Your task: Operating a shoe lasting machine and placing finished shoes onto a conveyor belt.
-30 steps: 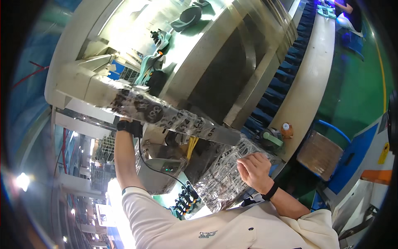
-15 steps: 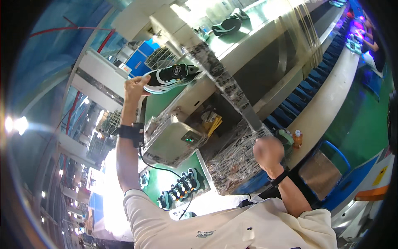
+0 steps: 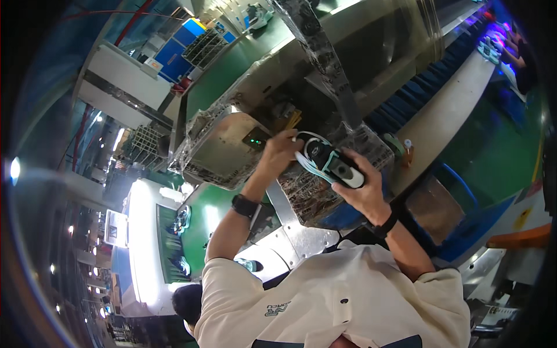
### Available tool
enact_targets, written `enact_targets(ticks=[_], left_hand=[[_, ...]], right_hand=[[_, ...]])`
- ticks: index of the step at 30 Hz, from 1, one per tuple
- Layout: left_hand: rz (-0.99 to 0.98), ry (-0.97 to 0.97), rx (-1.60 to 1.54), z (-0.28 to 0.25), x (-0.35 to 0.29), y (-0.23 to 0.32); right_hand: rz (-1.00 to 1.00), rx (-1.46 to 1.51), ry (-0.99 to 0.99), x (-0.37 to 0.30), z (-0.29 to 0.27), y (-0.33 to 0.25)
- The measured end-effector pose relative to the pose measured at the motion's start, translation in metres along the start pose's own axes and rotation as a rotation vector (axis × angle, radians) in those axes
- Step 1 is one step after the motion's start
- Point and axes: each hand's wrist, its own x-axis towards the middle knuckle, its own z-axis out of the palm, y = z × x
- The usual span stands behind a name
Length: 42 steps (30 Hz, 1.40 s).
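Observation:
A black sneaker (image 3: 342, 169) with a white sole and pale teal stripes is held in front of me, above a plastic-wrapped metal surface. My right hand (image 3: 366, 187) wraps round its rear end, thumb on one side and fingers on the other. My left hand (image 3: 281, 153) is closed at the other end, fingertips at the white edge of the sole; part of its grip is hidden. Just beyond my left hand is a metal box (image 3: 223, 148) with small green lights.
A green conveyor belt (image 3: 223, 87) runs beyond the box, with another shoe (image 3: 258, 17) on it. A wrapped metal post (image 3: 325, 58) rises ahead. An orange bottle (image 3: 408, 153) and a stool (image 3: 438, 206) stand right. Several shoes lie lower left. A person (image 3: 519, 55) sits far right.
My left hand has come down and right from the belt with the sneaker. The right hand, a blurred fist before, has moved up and taken hold of it. My view has shifted.

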Motion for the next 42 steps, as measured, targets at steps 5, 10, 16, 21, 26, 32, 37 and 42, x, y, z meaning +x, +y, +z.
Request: enact_targets(ticks=[5, 10, 16, 21, 26, 32, 37, 42], left_hand=[[0.281, -0.065, 0.027, 0.022, -0.001, -0.044], [0.571, -0.052, 0.441, 0.029, -0.016, -0.063], [0.547, -0.05, 0.456, 0.028, -0.03, -0.073], [0.571, -0.055, 0.348, 0.03, -0.021, -0.082], [0.646, -0.033, 0.229, 0.02, -0.012, -0.092], [0.62, -0.044, 0.095, 0.024, -0.011, -0.094], [0.595, -0.079, 0.057, 0.027, -0.018, -0.092], [0.536, -0.109, 0.039, 0.031, -0.022, -0.091]], right_hand=[[0.185, -0.266, 0.149, -0.011, 0.015, -0.002], [0.1, -0.493, 0.179, -0.003, 0.031, 0.007], [0.233, -0.394, -0.003, -0.008, 0.013, -0.006], [0.217, -0.695, -0.196, 0.057, 0.019, -0.073], [0.458, -1.125, -0.402, 0.099, 0.063, -0.031], [0.358, -1.262, -0.233, 0.08, 0.062, -0.026], [0.34, -1.095, -0.178, 0.076, 0.052, -0.035], [0.236, -0.984, 0.036, 0.059, 0.042, -0.036]])
